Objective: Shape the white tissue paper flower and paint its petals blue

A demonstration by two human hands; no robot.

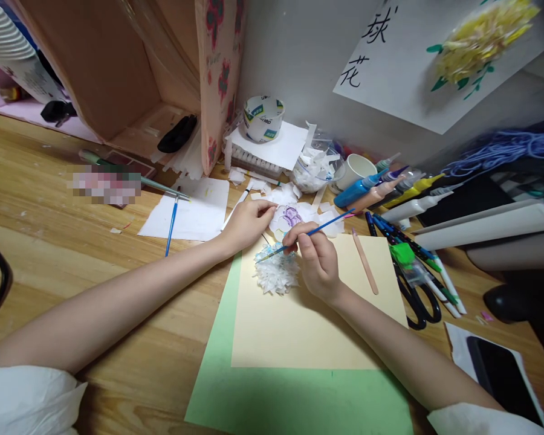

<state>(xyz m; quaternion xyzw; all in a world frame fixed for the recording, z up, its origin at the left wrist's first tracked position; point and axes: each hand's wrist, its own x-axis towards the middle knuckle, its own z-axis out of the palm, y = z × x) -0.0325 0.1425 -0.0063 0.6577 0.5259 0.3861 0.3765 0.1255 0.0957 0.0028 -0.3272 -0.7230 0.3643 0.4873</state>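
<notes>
My right hand is closed around a thin blue paintbrush. The brush slants down to the left, its bristles at a white ruffled paper flower. Light blue colour shows along the flower's upper edge. The flower lies on a cream sheet over a green sheet. Just beyond it is a small clear paint dish with purple and yellowish paint. My left hand has bent, closed fingers, its fingertips at the dish's left edge; what they hold, if anything, is hidden.
A wooden stick lies on the cream sheet. Paint bottles, pens and black scissors are on the right, near a phone. Another blue brush rests at left. Behind are a tape roll and paper scraps.
</notes>
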